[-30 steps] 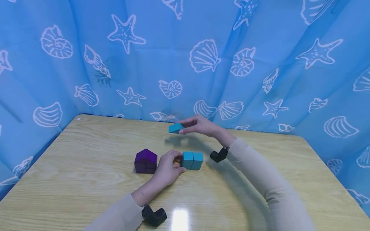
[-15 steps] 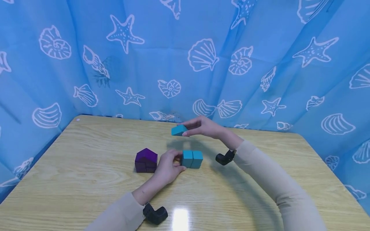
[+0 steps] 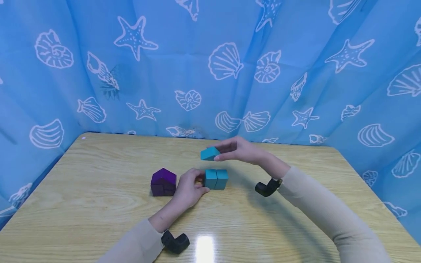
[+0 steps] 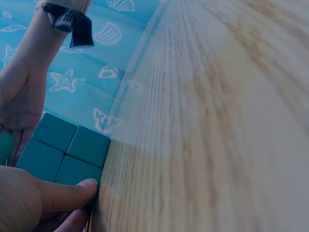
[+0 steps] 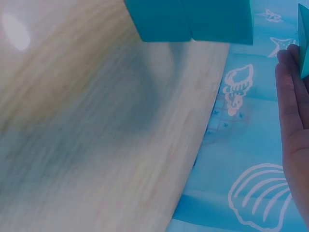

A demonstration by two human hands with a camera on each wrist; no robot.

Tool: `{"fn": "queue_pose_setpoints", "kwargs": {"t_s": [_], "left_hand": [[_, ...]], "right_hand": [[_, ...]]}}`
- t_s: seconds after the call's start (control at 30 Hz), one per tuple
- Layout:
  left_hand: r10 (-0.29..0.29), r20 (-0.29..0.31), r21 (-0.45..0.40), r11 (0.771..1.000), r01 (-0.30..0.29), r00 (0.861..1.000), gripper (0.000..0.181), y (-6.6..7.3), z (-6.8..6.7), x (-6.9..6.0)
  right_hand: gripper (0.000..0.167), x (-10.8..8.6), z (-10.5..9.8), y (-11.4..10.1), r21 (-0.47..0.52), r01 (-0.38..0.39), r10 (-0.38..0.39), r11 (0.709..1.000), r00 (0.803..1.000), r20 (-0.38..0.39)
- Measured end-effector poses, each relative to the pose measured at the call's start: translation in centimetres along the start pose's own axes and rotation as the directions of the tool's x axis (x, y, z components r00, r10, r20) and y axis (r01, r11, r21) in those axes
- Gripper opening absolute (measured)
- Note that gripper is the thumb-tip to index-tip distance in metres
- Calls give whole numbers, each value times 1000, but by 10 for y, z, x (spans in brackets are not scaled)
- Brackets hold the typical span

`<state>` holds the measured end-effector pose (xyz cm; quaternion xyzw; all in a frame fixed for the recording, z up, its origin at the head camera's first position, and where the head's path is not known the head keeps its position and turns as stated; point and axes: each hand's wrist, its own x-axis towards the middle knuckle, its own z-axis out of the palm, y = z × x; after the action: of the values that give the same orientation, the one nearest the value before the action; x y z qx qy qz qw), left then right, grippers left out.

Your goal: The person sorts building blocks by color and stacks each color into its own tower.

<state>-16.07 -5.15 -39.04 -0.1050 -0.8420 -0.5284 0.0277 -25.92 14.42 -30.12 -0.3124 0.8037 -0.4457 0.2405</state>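
A stack of teal cube blocks (image 3: 210, 178) stands two wide on the table; the left wrist view shows two rows of teal blocks (image 4: 54, 133). My left hand (image 3: 188, 188) holds the stack at its lower left, the thumb (image 4: 72, 194) on the near face of a bottom block. Above and slightly behind the stack, my right hand (image 3: 241, 150) pinches a teal wedge-shaped block (image 3: 209, 154) between thumb and fingers. In the right wrist view, part of the right hand (image 5: 294, 116) and an edge of the wedge (image 5: 303, 43) show at the right border.
Left of my left hand stands a purple house-shaped block build (image 3: 163, 182) with a peaked top. The wooden table (image 3: 98, 204) ends at a blue curtain (image 3: 190, 73) with white shells and starfish. Each wrist wears a black camera mount (image 3: 175, 243).
My right hand has come nearer and to the right with the teal wedge, now closer to the stack. The left hand stays at the stack. The head view has shifted slightly.
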Motion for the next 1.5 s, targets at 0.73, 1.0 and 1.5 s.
{"fn": "queue_pose_setpoints", "kwargs": {"t_s": [0.73,1.0,1.5], "left_hand": [[7,-18,49,999,-6,1000,34,1,-2,-2],[-6,-5,28,1000,7,1000,35,2,0,-1],[-3,-7,10,1000,3,1000,37,2,0,-1]], "right_hand": [[44,-25,20,15,27,71,-71,997,997,11],[41,-30,23,20,-15,97,-97,995,995,-5],[41,-33,24,23,-12,99,-99,995,995,0]]}}
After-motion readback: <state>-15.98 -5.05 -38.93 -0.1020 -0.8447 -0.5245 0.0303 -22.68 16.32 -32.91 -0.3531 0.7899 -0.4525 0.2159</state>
